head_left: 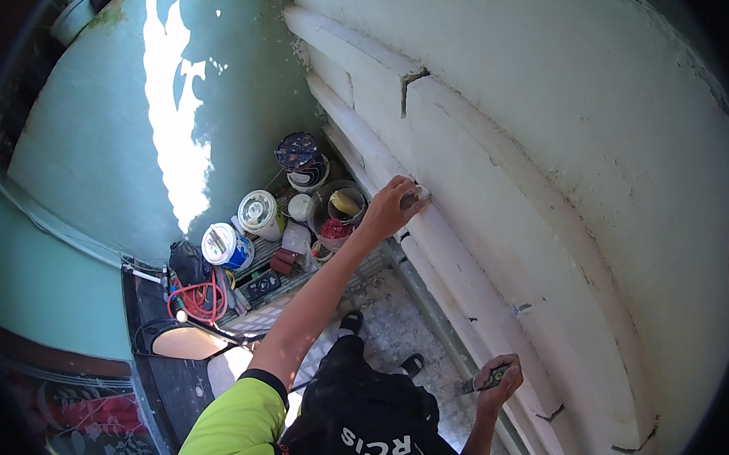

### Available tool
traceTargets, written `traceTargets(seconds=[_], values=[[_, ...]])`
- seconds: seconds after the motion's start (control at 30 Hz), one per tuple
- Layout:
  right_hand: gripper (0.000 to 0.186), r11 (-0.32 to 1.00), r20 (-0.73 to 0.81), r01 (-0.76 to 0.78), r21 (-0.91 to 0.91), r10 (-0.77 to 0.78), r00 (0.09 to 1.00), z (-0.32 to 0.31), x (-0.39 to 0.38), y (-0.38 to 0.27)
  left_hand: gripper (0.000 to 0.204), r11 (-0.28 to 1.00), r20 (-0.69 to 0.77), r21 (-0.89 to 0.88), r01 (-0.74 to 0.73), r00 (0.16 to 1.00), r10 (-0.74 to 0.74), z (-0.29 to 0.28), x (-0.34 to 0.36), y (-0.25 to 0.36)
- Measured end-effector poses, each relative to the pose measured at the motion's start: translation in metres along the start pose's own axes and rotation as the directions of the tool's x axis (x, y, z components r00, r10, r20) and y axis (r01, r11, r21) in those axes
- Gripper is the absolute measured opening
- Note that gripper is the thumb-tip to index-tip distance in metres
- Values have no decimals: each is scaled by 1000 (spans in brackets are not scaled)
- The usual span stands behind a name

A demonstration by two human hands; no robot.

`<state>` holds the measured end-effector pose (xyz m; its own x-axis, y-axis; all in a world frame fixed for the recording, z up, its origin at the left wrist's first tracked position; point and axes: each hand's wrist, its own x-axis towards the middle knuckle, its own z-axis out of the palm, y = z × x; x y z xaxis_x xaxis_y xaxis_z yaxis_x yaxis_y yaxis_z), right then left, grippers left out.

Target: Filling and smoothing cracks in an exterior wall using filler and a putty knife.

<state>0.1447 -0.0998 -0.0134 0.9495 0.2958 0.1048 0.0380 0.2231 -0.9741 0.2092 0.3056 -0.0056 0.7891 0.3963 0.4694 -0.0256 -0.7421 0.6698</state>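
Two bare hands at a white moulded wall, seen from above. Left hand (392,206) stretched out at full arm's length, fingers curled tight around a small pale pad (416,196), possibly sandpaper or a sponge, too small to tell which. Pad pressed flat against a rounded white moulding band (455,232) on the wall, just beyond the fingertips. Right hand (498,381) lower and closer to the body, closed in a fist around the handle of a scraper (473,385), its metal blade sticking out to the left of the knuckles, near the foot of the wall and a grey pipe (426,301) along the base. Cracks and chips in the white plaster (566,156) above and to the right of both hands. Below and left of the left hand, well apart from it, several paint tubs (260,212) and buckets crowded on a metal grating, beside a coil of red cable (200,300). Lime-yellow sleeve (234,427) on the left upper arm, dark trousers and sandalled feet under the forearm.
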Motion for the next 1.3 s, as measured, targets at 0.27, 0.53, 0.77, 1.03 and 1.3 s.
traceTargets(seconds=[0.27,0.53,0.77,1.03,1.3], values=[[54,1000,34,26,14,-26,999,2,7,1,22,994,104,112,-11,995,0,-13,9,17],[55,1000,5,24,-20,-24,1000,0,2,0,24,924,179,298,-240,965,193,19,-28,36],[54,1000,29,22,12,-22,999,-9,6,1,30,876,224,354,-327,939,260,57,-80,101],[52,996,-70,91,3,-91,993,-30,-2,2,37,902,264,304,-308,936,231,76,-103,144],[47,932,-207,358,50,-341,917,-24,-14,-28,42,901,360,-12,-434,839,409,126,-161,221]])
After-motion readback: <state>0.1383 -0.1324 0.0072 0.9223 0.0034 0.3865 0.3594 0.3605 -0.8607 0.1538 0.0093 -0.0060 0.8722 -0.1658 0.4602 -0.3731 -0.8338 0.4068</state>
